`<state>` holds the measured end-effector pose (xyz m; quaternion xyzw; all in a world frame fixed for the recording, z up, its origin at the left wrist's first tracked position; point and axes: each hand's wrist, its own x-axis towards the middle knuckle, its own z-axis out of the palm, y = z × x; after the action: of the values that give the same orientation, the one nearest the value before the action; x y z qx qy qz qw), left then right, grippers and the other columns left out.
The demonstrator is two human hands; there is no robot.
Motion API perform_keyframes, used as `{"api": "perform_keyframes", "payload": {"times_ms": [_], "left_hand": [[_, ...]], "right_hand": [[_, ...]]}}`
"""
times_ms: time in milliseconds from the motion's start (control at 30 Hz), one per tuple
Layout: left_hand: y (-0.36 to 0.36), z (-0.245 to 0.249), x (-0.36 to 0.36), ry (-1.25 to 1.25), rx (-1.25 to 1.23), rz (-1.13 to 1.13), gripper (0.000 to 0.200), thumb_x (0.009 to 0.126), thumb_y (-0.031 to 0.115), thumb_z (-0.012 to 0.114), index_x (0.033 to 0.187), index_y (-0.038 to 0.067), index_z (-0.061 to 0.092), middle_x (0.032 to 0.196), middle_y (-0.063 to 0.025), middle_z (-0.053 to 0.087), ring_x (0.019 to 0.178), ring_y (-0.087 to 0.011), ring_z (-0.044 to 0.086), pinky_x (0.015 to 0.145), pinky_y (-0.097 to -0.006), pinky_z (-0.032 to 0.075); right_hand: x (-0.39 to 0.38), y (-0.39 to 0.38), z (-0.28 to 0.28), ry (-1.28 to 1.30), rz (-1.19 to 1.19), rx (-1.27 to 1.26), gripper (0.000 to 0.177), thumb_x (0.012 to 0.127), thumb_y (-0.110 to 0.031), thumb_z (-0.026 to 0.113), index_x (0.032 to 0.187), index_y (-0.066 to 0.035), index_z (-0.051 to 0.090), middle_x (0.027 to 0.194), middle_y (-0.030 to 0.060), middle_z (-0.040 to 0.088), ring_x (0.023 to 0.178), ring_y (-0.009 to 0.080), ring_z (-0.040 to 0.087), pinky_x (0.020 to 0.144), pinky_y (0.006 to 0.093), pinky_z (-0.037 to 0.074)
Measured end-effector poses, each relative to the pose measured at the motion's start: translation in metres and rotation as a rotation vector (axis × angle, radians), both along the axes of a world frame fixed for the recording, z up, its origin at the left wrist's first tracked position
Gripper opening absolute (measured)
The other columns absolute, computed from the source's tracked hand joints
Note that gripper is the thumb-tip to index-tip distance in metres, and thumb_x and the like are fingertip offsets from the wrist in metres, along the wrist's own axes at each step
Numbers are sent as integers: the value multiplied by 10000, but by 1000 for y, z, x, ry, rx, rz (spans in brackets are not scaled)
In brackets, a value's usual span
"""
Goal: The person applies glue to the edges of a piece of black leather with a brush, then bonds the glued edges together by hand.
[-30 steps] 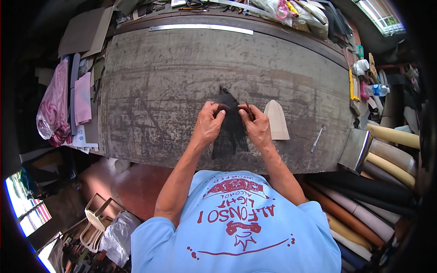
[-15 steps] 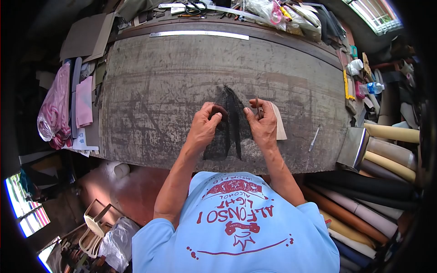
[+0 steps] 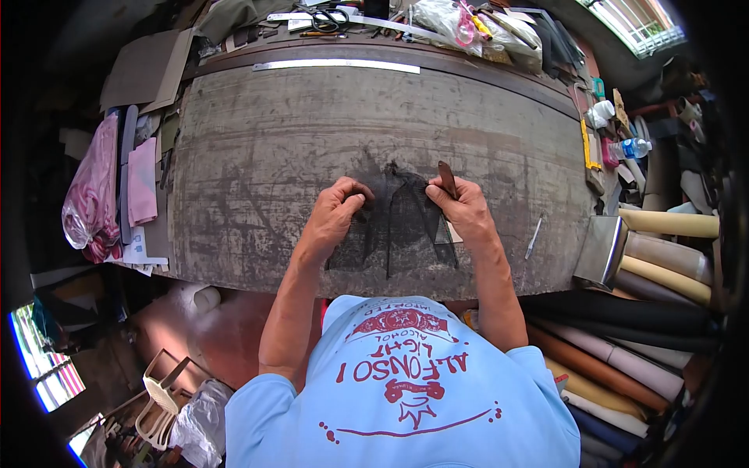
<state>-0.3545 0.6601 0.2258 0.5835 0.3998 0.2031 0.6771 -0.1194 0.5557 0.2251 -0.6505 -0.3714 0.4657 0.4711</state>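
Note:
Black mesh fabric [image 3: 409, 207] hangs in folds between my two hands, just over the worn wooden table [image 3: 273, 140]. My left hand [image 3: 334, 212] pinches its left side with curled fingers. On the other side my right hand [image 3: 466, 210] grips the mesh's right edge between thumb and finger. A slim dark-brown piece [image 3: 447, 179], perhaps a knife handle, also sticks up from the right hand; its lower end is hidden. Partly covered by that hand and the mesh, a pale flat piece [image 3: 453, 232] lies on the table.
A white pen [image 3: 534, 238] lies right of my hands. Across the back is a metal ruler [image 3: 335, 66], with scissors [image 3: 328, 19] beyond it. A metal box [image 3: 599, 249] and material rolls [image 3: 671, 224] stand right; a plastic bag [image 3: 90, 183] lies left.
My hands have moved apart, spreading the mesh wider. The brown piece in my right hand now tilts left at the top, and the mesh covers more of the pale piece.

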Motion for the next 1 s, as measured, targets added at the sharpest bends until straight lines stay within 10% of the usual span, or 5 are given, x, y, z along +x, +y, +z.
{"api": "perform_keyframes", "payload": {"times_ms": [133, 367, 600, 1000], "left_hand": [[7, -5, -2, 13, 1, -63, 149, 937, 109, 572, 953, -5, 666, 1039, -34, 572, 950, -127, 546, 885, -307, 435], [-18, 0, 23, 283, 909, 266, 208, 913, 221, 718, 1002, 38, 677, 1103, -123, 529, 913, -232, 596, 788, -349, 504], [-25, -9, 53, 219, 542, 193, 220, 911, 199, 716, 991, -5, 693, 912, -106, 608, 809, -220, 613, 718, -354, 508], [-29, -14, 58, 231, 641, 220, 182, 894, 101, 702, 1000, -47, 693, 923, -140, 639, 787, -273, 646, 678, -375, 505]], "right_hand": [[-1, 0, 8, 60, 1, -59, 214, 973, -204, 694, 955, 9, 699, 706, -84, 507, 642, 26, 410, 558, 236, 339], [-9, 1, 15, 18, 40, -77, 217, 974, -216, 695, 983, 1, 688, 728, -77, 513, 673, 31, 420, 583, 231, 351], [-14, -3, -5, 8, 53, -89, 238, 965, -226, 706, 1004, 8, 681, 734, -68, 513, 689, 48, 424, 604, 242, 365], [-15, -7, -5, -19, 85, -116, 236, 961, -222, 710, 1031, 1, 676, 751, -50, 549, 689, 64, 444, 614, 252, 382]]}}
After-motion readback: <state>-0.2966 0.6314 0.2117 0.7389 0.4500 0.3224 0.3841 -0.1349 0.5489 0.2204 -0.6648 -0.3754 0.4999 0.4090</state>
